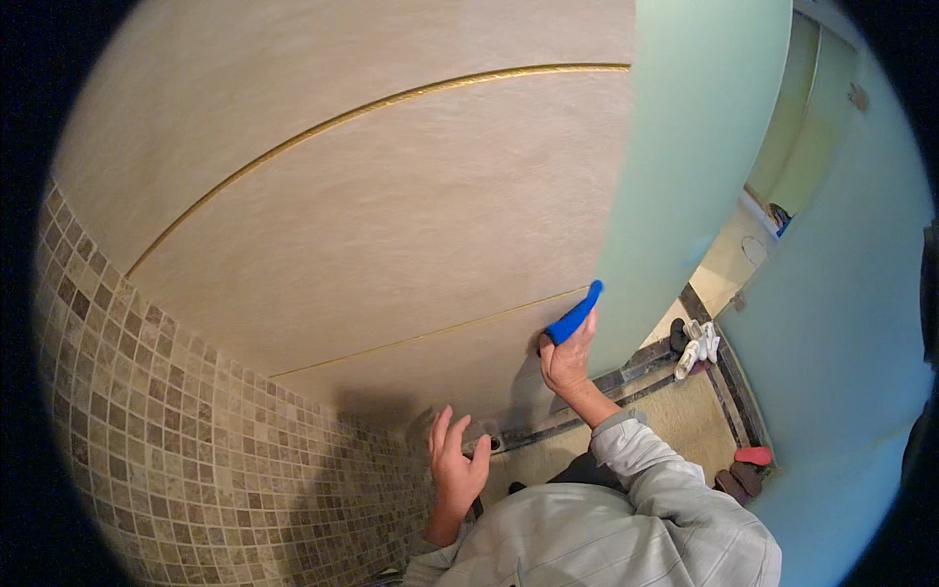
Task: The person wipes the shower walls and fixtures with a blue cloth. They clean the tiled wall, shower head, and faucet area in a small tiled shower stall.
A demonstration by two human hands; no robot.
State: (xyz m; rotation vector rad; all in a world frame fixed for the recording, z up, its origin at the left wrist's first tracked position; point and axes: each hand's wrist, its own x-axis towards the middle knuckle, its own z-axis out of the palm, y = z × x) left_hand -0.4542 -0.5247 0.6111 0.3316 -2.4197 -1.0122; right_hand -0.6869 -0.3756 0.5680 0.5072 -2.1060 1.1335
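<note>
A folded blue cloth (572, 315) is in my right hand (567, 357), the fingers closed round it. It lies at the beige wall panel (440, 215), close to the lower thin gold line (440, 331) and the edge of the pale green frosted glass (685, 147). My left hand (458, 465) is raised lower down and to the left, with fingers spread and nothing in it. Behind it are the bottom of the wall and the small mosaic tiles (196, 430). Whether the cloth presses on the panel or the glass, I cannot tell.
A thick gold trim strip (391, 98) curves across the upper panel. Several white and dark items (694, 347) rest on the floor by the glass opening. A red and brown bundle (745, 472) lies by the right glass door (841, 342). A round floor drain (495, 443) is near my left hand.
</note>
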